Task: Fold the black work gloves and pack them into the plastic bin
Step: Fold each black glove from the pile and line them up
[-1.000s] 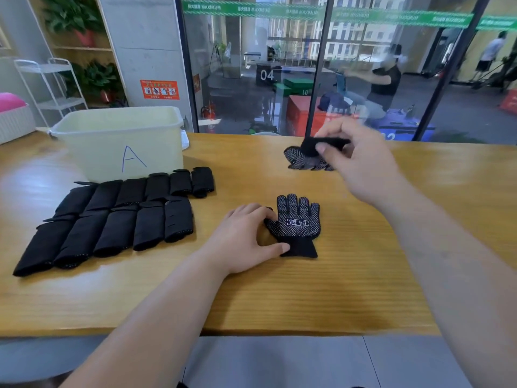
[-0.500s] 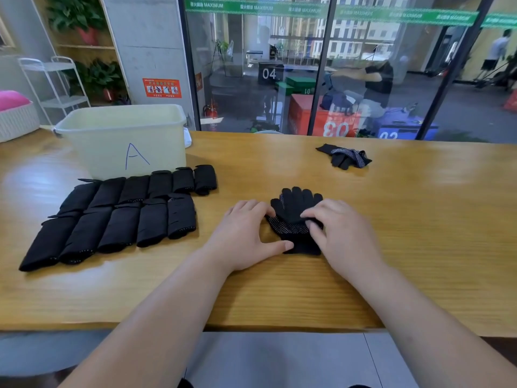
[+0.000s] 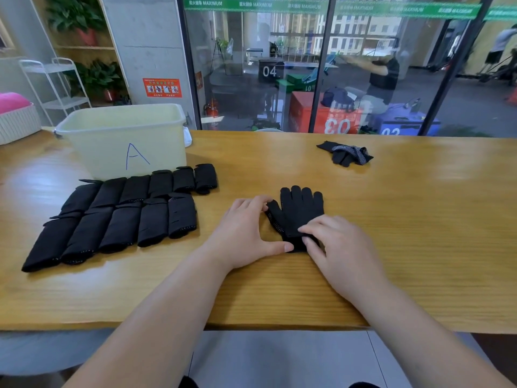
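Two black work gloves lie stacked flat (image 3: pixel 299 211) in the middle of the wooden table, fingers pointing away from me. My left hand (image 3: pixel 246 233) rests at the stack's left edge, its fingertips on the glove's thumb and its own thumb at the cuff. My right hand (image 3: pixel 333 242) presses straight fingers on the cuff end. Folded black gloves (image 3: pixel 117 217) lie in two rows to the left. Behind them stands the pale plastic bin (image 3: pixel 126 135) marked "A". More loose gloves (image 3: pixel 347 154) lie at the far right.
The table's front edge (image 3: pixel 251 326) runs just below my forearms. A glass wall (image 3: pixel 321 65) rises behind the table. A white basket with a pink cushion (image 3: pixel 14 116) sits at the far left.
My right hand carried a second glove from the far pile and laid it on the one by my left hand. Both hands now rest on the stack.
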`<state>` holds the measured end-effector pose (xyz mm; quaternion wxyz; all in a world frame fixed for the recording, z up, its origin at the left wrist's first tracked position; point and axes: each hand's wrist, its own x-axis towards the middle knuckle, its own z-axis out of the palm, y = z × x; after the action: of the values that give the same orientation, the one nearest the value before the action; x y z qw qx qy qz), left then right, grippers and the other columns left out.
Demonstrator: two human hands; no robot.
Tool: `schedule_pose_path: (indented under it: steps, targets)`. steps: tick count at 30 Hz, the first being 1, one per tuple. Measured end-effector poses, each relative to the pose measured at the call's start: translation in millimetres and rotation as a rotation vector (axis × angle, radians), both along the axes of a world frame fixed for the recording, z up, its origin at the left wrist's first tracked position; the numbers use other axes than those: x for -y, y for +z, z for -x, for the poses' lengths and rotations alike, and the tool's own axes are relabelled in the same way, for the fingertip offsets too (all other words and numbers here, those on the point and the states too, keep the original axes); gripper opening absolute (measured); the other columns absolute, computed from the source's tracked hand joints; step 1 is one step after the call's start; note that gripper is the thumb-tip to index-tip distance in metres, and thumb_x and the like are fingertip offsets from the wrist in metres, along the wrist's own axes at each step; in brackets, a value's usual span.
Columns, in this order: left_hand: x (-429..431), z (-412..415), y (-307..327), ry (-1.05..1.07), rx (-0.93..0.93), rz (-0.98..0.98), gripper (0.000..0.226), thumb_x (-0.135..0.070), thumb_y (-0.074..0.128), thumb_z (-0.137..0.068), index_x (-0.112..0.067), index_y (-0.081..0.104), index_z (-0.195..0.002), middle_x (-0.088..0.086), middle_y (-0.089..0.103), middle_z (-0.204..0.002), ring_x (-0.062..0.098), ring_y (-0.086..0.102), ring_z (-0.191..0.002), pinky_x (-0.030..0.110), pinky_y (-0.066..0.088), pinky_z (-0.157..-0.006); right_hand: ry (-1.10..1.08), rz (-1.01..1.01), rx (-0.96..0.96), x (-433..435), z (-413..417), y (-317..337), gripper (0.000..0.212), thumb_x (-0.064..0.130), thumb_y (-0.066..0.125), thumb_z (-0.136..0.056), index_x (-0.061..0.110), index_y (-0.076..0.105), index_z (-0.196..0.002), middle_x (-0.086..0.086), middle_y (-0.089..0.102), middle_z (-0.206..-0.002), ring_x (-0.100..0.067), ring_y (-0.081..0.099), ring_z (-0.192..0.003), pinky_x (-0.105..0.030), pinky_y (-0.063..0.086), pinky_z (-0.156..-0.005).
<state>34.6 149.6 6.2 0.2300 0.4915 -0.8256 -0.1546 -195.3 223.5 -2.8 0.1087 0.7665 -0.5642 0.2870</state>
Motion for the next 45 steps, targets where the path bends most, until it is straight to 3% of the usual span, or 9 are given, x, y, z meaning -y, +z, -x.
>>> schedule_pose_path:
  steps: [6, 14, 20, 29, 31, 34, 38, 42, 45]
  targets:
    - [-1.2, 1.0, 1.8, 0.013, 0.012, -0.001, 0.120, -0.088, 0.075, -0.067, -0.032, 0.029, -0.162, -0.014, 0.053, -0.147, 0.012, 0.033, -0.146, 0.045, 0.038, -0.121, 0.012, 0.099, 0.069, -5.6, -3.0, 3.0, 0.018, 0.020, 0.070, -0.101, 0.023, 0.078, -0.117, 0.013, 0.073, -0.113, -0.013, 0.067, -0.098, -0.037, 0.055, -0.079]
    - [-4.2, 0.9, 3.1, 0.017, 0.015, -0.002, 0.118, -0.088, 0.075, -0.067, -0.032, 0.031, -0.162, -0.014, 0.053, -0.149, 0.012, 0.032, -0.147, 0.044, 0.038, -0.121, 0.001, 0.012, 0.003, -9.7, -2.2, -2.3, 0.017, 0.026, 0.072, -0.096, 0.028, 0.080, -0.111, 0.017, 0.072, -0.108, -0.014, 0.065, -0.098, -0.042, 0.055, -0.079]
    - [-2.1, -1.3, 0.2, -0.003, 0.032, 0.017, 0.114, -0.094, 0.068, -0.066, -0.037, 0.035, -0.159, -0.015, 0.050, -0.152, 0.011, 0.031, -0.148, 0.045, 0.038, -0.122, 0.009, -0.046, 0.162, -11.8, -4.9, 1.8, 0.026, 0.037, 0.056, -0.102, 0.028, 0.080, -0.110, 0.022, 0.068, -0.112, -0.003, 0.059, -0.110, -0.030, 0.053, -0.086]
    - [-2.8, -0.5, -1.2, 0.004, 0.086, 0.029, 0.089, -0.096, 0.046, -0.083, -0.037, 0.055, -0.150, -0.015, 0.048, -0.153, 0.011, 0.029, -0.148, 0.046, 0.034, -0.124, -0.064, -0.200, 0.180, -8.1, -1.3, 5.9, 0.010, 0.039, 0.064, -0.098, 0.039, 0.073, -0.103, 0.027, 0.061, -0.115, 0.000, 0.057, -0.110, -0.020, 0.045, -0.085]
    - [-1.4, 0.3, -2.4, 0.013, 0.107, 0.061, 0.086, -0.092, 0.053, -0.083, -0.036, 0.056, -0.149, -0.014, 0.049, -0.152, 0.012, 0.032, -0.147, 0.047, 0.036, -0.123, -0.079, -0.238, 0.182, -3.1, -3.1, 11.3, 0.022, 0.042, 0.058, -0.102, 0.038, 0.070, -0.120, 0.026, 0.059, -0.132, -0.001, 0.055, -0.124, -0.024, 0.047, -0.095]
    - [-0.7, 1.5, -2.2, 0.026, 0.100, 0.067, 0.091, -0.091, 0.060, -0.079, -0.033, 0.057, -0.148, -0.013, 0.050, -0.150, 0.011, 0.035, -0.146, 0.045, 0.037, -0.122, -0.140, -0.435, 0.047, 9.5, -4.1, 19.1, 0.054, 0.054, 0.045, -0.108, 0.032, 0.047, -0.157, 0.015, 0.039, -0.165, -0.009, 0.035, -0.153, -0.034, 0.036, -0.121]
    - [-1.9, 2.2, -1.0, 0.034, 0.109, 0.053, 0.097, -0.091, 0.061, -0.077, -0.030, 0.055, -0.152, -0.013, 0.048, -0.152, 0.012, 0.034, -0.146, 0.044, 0.036, -0.123, -0.278, -0.478, -0.073, 27.9, -8.4, 33.7, 0.064, 0.058, 0.036, -0.109, 0.023, 0.038, -0.163, 0.002, 0.032, -0.171, -0.019, 0.024, -0.160, -0.045, 0.025, -0.129]
    - [-1.2, 2.8, -1.4, 0.046, 0.124, 0.049, 0.102, -0.093, 0.059, -0.076, -0.028, 0.053, -0.154, -0.011, 0.046, -0.153, 0.014, 0.032, -0.147, 0.046, 0.035, -0.123, -0.163, -0.593, -0.104, 51.1, -25.1, 40.7, 0.070, 0.059, 0.035, -0.110, 0.024, 0.022, -0.169, 0.001, 0.010, -0.178, -0.019, 0.005, -0.164, -0.045, 0.017, -0.132]
    - [-1.3, 2.7, -1.4, 0.058, 0.131, 0.047, 0.105, -0.095, 0.059, -0.074, -0.028, 0.052, -0.155, -0.011, 0.046, -0.153, 0.014, 0.031, -0.147, 0.044, 0.035, -0.123, -0.235, -0.663, -0.133, 63.8, -27.5, 37.2, 0.071, 0.059, 0.032, -0.110, 0.019, 0.021, -0.168, -0.006, 0.011, -0.177, -0.025, 0.007, -0.164, -0.047, 0.018, -0.131]
